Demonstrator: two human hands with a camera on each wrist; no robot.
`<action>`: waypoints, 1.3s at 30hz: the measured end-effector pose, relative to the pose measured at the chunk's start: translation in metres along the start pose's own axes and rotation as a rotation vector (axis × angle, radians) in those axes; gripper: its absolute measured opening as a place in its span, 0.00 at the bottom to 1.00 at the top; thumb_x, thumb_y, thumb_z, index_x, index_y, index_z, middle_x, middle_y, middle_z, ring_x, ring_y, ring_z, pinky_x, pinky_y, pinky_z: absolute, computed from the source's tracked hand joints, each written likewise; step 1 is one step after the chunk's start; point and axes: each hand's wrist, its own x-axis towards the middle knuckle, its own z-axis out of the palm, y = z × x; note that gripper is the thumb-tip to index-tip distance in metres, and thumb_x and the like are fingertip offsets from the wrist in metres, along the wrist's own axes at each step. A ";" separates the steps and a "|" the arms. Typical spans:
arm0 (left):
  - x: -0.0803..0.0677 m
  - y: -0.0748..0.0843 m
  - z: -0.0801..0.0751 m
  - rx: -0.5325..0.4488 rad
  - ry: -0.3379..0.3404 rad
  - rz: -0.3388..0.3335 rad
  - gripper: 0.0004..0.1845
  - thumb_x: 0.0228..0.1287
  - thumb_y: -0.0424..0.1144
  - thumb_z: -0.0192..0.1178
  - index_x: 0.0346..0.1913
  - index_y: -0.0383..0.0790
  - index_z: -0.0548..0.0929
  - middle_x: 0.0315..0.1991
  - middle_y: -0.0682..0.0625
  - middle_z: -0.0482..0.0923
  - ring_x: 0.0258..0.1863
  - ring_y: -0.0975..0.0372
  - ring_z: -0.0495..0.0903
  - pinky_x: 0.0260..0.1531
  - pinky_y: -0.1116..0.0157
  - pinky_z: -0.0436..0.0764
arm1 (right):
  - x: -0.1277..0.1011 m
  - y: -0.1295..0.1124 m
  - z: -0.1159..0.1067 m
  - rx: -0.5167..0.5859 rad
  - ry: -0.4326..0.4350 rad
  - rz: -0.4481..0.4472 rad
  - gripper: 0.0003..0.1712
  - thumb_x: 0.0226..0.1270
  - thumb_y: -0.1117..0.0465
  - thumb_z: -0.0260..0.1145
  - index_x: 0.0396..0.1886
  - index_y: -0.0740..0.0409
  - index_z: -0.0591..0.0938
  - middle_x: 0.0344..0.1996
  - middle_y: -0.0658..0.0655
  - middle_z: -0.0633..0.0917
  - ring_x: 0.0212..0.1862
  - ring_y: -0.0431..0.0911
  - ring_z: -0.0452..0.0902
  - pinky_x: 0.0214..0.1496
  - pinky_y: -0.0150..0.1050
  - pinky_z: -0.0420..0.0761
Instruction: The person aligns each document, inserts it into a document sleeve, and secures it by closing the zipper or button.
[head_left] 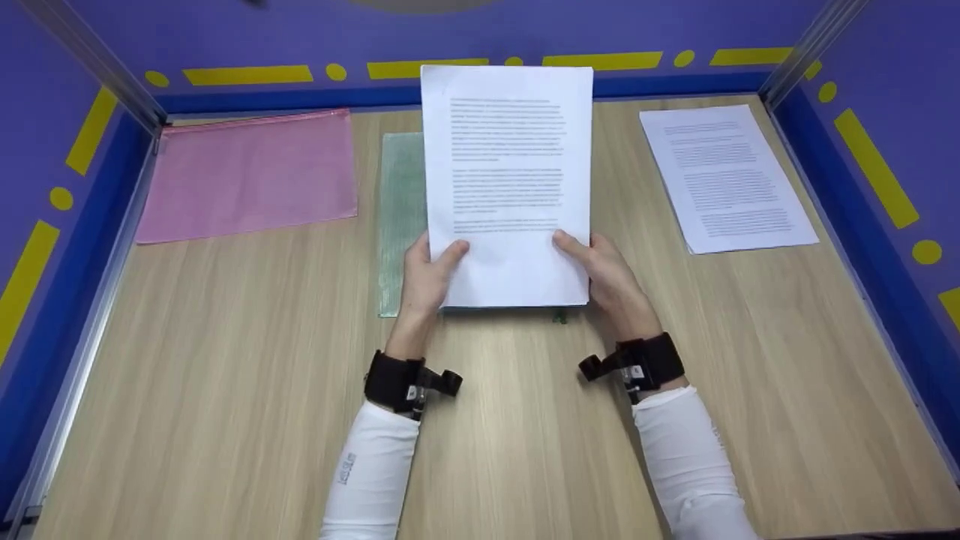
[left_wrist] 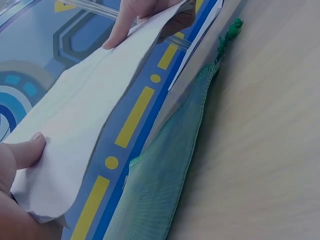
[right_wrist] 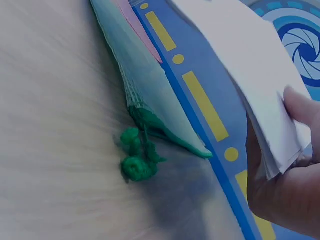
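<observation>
A stack of printed paper sheets [head_left: 510,180] is held up between both hands, raised off the table. My left hand [head_left: 427,281] grips its lower left edge, thumb on the front and fingers behind. On the lower right edge my right hand [head_left: 611,277] pinches the stack the same way. Beneath the sheets lies a green mesh pouch [head_left: 400,225], mostly covered by them in the head view. Its green cord knot [right_wrist: 139,159] shows in the right wrist view, below the lifted stack.
To the left lies a pink zip pouch [head_left: 251,176]. Another stack of printed sheets [head_left: 727,180] rests at the far right. Blue panels with yellow marks [head_left: 247,74] wall in the wooden table [head_left: 225,375] at the back and sides.
</observation>
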 end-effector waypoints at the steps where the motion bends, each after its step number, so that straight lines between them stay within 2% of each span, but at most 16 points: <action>1: 0.000 0.000 0.000 0.004 0.004 0.012 0.19 0.67 0.35 0.63 0.60 0.38 0.79 0.51 0.41 0.85 0.45 0.56 0.86 0.43 0.64 0.85 | 0.000 0.001 0.000 0.005 -0.007 0.007 0.30 0.69 0.49 0.66 0.64 0.59 0.74 0.42 0.50 0.86 0.44 0.43 0.85 0.44 0.37 0.85; 5: 0.000 0.001 0.003 0.010 0.020 0.033 0.19 0.66 0.34 0.64 0.58 0.35 0.80 0.49 0.39 0.85 0.41 0.55 0.86 0.40 0.63 0.86 | -0.001 0.002 0.002 -0.043 0.016 -0.004 0.27 0.70 0.51 0.65 0.63 0.60 0.75 0.40 0.48 0.88 0.41 0.41 0.87 0.42 0.36 0.86; 10: -0.002 0.000 0.004 0.019 0.021 0.016 0.18 0.67 0.35 0.63 0.58 0.35 0.80 0.48 0.37 0.85 0.39 0.57 0.86 0.38 0.65 0.85 | -0.004 0.004 0.002 -0.104 0.034 -0.074 0.24 0.74 0.50 0.59 0.64 0.57 0.77 0.44 0.51 0.88 0.43 0.41 0.87 0.42 0.36 0.86; 14: -0.003 0.001 0.001 0.018 -0.014 -0.022 0.18 0.73 0.37 0.56 0.63 0.37 0.77 0.51 0.39 0.84 0.42 0.58 0.85 0.40 0.66 0.83 | -0.004 0.005 0.001 -0.080 0.016 -0.130 0.24 0.76 0.52 0.58 0.64 0.61 0.76 0.42 0.51 0.88 0.42 0.41 0.87 0.42 0.36 0.87; 19: -0.003 0.003 -0.004 0.053 -0.079 -0.065 0.19 0.76 0.36 0.50 0.65 0.37 0.74 0.52 0.39 0.83 0.45 0.57 0.85 0.40 0.66 0.83 | -0.003 0.004 0.000 -0.055 0.027 -0.142 0.24 0.76 0.53 0.57 0.65 0.60 0.75 0.40 0.48 0.88 0.41 0.40 0.87 0.41 0.35 0.87; 26: -0.001 0.005 -0.007 0.119 -0.084 -0.107 0.17 0.71 0.35 0.58 0.59 0.34 0.78 0.42 0.36 0.87 0.32 0.61 0.86 0.29 0.68 0.84 | -0.003 0.001 -0.010 -0.019 -0.015 -0.151 0.24 0.77 0.56 0.55 0.66 0.63 0.74 0.39 0.48 0.88 0.41 0.42 0.87 0.41 0.35 0.86; 29: 0.003 0.006 -0.006 0.136 -0.114 -0.120 0.17 0.70 0.35 0.59 0.59 0.33 0.78 0.43 0.36 0.87 0.33 0.61 0.86 0.31 0.69 0.84 | -0.004 0.000 -0.018 -0.004 -0.012 -0.132 0.23 0.78 0.57 0.54 0.67 0.62 0.73 0.40 0.46 0.88 0.42 0.41 0.86 0.41 0.34 0.85; 35: 0.008 0.008 -0.004 0.287 -0.141 -0.118 0.19 0.70 0.38 0.59 0.61 0.37 0.79 0.44 0.42 0.88 0.39 0.59 0.87 0.41 0.62 0.86 | -0.005 -0.004 -0.034 0.005 0.058 -0.104 0.25 0.76 0.57 0.56 0.68 0.64 0.72 0.39 0.44 0.87 0.42 0.40 0.85 0.41 0.32 0.83; 37: 0.008 0.009 -0.004 0.384 -0.158 -0.091 0.19 0.70 0.39 0.59 0.61 0.39 0.79 0.45 0.44 0.88 0.41 0.58 0.87 0.44 0.59 0.86 | -0.005 -0.005 -0.040 0.022 0.085 -0.102 0.25 0.76 0.58 0.56 0.67 0.64 0.72 0.38 0.44 0.87 0.42 0.39 0.85 0.41 0.32 0.83; 39: 0.007 0.009 -0.003 0.521 -0.188 -0.038 0.19 0.70 0.40 0.59 0.61 0.39 0.80 0.47 0.44 0.88 0.45 0.57 0.87 0.48 0.58 0.86 | -0.005 -0.006 -0.046 0.053 0.111 -0.107 0.23 0.76 0.59 0.57 0.65 0.64 0.73 0.37 0.43 0.87 0.40 0.38 0.85 0.40 0.31 0.83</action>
